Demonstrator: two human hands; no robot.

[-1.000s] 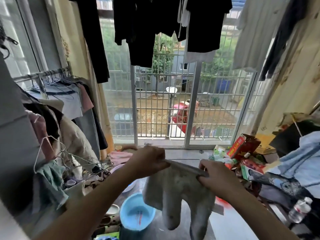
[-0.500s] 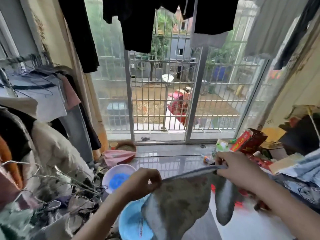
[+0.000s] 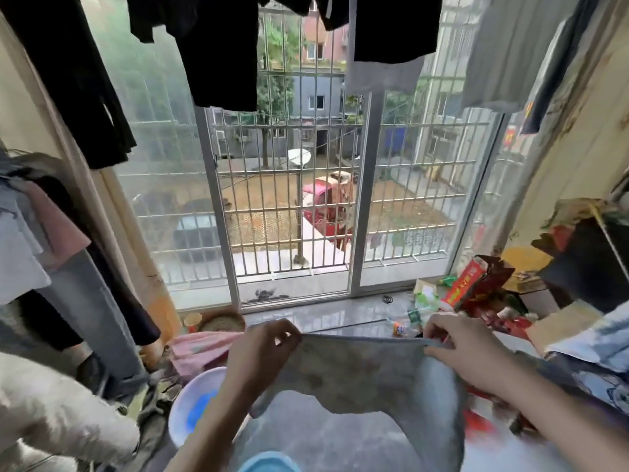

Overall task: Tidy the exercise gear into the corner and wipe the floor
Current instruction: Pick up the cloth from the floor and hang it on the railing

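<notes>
Evidently wiping prep: left hand [image 3: 260, 352] and right hand [image 3: 457, 349] each pinch a top corner of the grey cloth [image 3: 357, 376], stretched between them (stained). Next, probably: lower it floorward.

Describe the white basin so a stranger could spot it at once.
Start at the barred window and drop to the floor at its left. The white basin sits just left of the left hand, below the pink cloth. Unlike the blue basin, it has a blue patch inside.

The blue basin [image 3: 269, 463] is cut off by the bottom edge.
</notes>
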